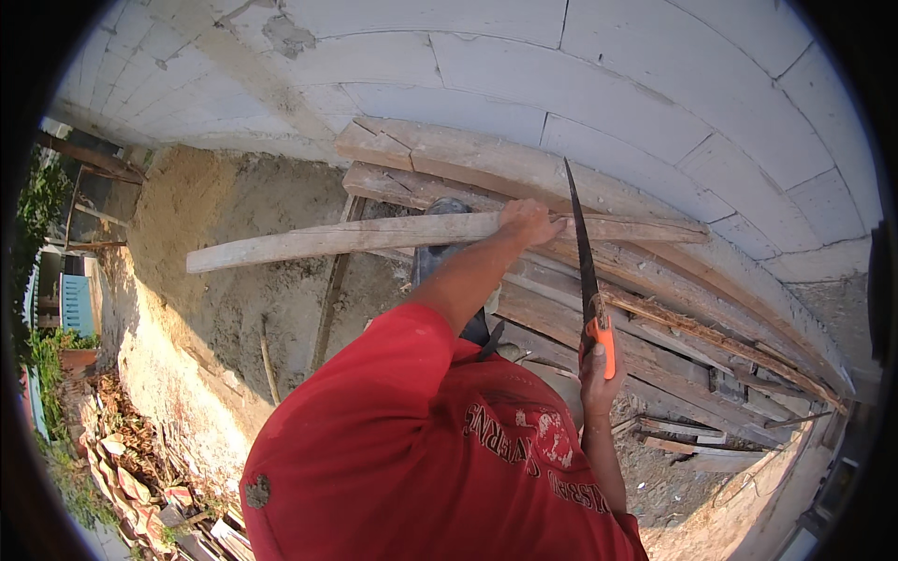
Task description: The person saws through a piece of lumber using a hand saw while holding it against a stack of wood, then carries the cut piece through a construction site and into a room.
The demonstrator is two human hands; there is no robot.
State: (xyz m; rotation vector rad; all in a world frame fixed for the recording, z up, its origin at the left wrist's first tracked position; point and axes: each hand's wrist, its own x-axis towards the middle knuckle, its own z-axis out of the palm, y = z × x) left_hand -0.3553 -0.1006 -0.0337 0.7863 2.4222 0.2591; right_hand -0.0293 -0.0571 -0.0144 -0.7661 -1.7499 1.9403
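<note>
A long, pale wooden plank [346,239] lies crosswise in front of me, over the timber pile. My left hand [529,222] presses down on it, fingers wrapped round its edge, right of the middle. In my right hand [597,372] is a handsaw [601,342] with an orange handle, its fingers closed round the grip. The dark blade points up and away, crossing the plank just right of my left hand. Whether the teeth touch the wood I cannot tell. Beneath the plank shows a dark boot [449,206], partly covered by it.
Stacked planks and beams [673,323] run along a white block wall [524,75]. Bare, rough ground [253,201] stretches to the left, with a thin stick [269,360] on it. Rubble and torn sacks [122,467] lie at the lower left, near plants and a light blue panel [79,304].
</note>
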